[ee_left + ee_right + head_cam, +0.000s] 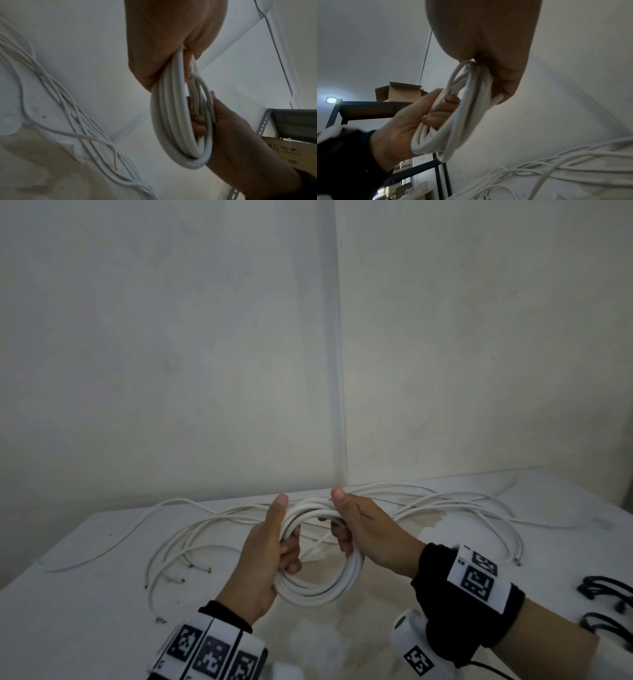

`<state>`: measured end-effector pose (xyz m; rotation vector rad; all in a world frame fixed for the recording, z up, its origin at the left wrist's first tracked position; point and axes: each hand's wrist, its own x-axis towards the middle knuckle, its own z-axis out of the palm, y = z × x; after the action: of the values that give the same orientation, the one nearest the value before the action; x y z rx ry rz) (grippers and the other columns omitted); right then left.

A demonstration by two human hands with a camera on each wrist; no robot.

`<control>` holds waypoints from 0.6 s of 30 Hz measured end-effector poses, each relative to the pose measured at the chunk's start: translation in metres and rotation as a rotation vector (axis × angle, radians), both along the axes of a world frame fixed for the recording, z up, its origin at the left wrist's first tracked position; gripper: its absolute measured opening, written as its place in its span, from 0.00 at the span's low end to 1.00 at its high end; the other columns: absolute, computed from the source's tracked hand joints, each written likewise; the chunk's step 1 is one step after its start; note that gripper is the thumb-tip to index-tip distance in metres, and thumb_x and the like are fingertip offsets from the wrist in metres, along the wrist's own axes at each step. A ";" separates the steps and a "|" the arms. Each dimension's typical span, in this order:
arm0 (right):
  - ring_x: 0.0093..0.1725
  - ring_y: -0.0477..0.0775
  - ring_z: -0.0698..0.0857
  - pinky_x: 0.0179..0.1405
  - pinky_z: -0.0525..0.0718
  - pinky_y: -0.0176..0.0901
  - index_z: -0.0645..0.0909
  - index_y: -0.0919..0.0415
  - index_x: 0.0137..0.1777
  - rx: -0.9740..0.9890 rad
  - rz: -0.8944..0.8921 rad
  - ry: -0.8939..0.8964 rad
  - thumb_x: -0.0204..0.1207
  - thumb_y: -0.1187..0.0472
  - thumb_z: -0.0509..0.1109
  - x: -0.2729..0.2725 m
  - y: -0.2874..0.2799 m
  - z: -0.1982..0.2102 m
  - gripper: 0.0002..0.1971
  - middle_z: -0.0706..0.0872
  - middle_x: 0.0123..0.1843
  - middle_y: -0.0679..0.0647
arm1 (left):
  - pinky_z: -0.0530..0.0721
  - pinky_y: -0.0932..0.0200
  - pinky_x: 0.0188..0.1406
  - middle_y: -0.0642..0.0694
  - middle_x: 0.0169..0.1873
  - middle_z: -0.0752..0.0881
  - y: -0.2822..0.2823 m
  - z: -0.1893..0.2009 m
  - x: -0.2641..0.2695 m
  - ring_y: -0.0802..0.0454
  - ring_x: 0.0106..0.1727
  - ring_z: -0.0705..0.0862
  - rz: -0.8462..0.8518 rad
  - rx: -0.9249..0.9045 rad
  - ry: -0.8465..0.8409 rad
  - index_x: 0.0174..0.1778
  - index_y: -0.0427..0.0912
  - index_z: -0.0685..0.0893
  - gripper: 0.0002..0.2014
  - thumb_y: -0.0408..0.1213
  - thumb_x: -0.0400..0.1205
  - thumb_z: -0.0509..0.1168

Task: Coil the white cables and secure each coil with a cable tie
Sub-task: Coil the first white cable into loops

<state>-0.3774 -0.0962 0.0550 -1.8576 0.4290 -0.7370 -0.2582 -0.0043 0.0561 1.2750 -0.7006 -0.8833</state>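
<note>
White cable coil [318, 577] held up just above the table [85, 611], near the front edge. Left hand [263, 556] wrapped round its left side, right hand [363, 529] wrapped round the upper right, thumbs on top. Loose white cables [191, 539] sprawl on the table behind, toward the wall. Black cable ties [606, 590] lie far right.

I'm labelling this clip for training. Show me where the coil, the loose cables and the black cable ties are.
coil [320, 594]: head view, the lower arc of the loops.
loose cables [178, 539]: head view, the strands left of the hands on the table.
black cable ties [603, 589]: head view, the dark loops at the right edge.
</note>
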 end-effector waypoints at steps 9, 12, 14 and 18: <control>0.26 0.45 0.65 0.26 0.66 0.38 0.70 0.64 0.37 -0.011 0.042 0.105 0.83 0.47 0.52 -0.010 -0.005 -0.004 0.21 0.68 0.30 0.55 | 0.77 0.62 0.23 0.48 0.18 0.77 -0.001 0.001 -0.007 0.54 0.19 0.75 -0.243 0.102 -0.452 0.32 0.38 0.81 0.18 0.50 0.78 0.63; 0.25 0.42 0.66 0.26 0.68 0.35 0.66 0.60 0.39 -0.024 0.017 0.065 0.80 0.46 0.53 -0.014 -0.004 -0.001 0.17 0.67 0.29 0.51 | 0.71 0.63 0.20 0.53 0.14 0.69 -0.003 -0.003 -0.013 0.57 0.17 0.66 -0.236 0.061 -0.426 0.31 0.41 0.81 0.12 0.42 0.78 0.67; 0.25 0.41 0.68 0.27 0.70 0.31 0.68 0.64 0.44 -0.058 0.030 0.034 0.77 0.45 0.51 -0.015 -0.004 0.001 0.20 0.67 0.30 0.53 | 0.68 0.64 0.19 0.53 0.14 0.67 -0.004 -0.005 -0.015 0.57 0.17 0.64 -0.211 0.022 -0.380 0.32 0.43 0.85 0.10 0.41 0.78 0.66; 0.31 0.43 0.72 0.34 0.73 0.28 0.74 0.74 0.51 -0.053 0.036 0.062 0.85 0.53 0.48 -0.022 -0.010 0.004 0.23 0.72 0.32 0.53 | 0.66 0.66 0.16 0.52 0.15 0.63 -0.009 -0.007 -0.017 0.58 0.16 0.61 -0.133 -0.019 -0.253 0.18 0.51 0.83 0.21 0.37 0.80 0.64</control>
<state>-0.3993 -0.1060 0.0586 -1.9366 0.4182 -0.6739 -0.2754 -0.0128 0.0486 1.3484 -1.0012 -0.8276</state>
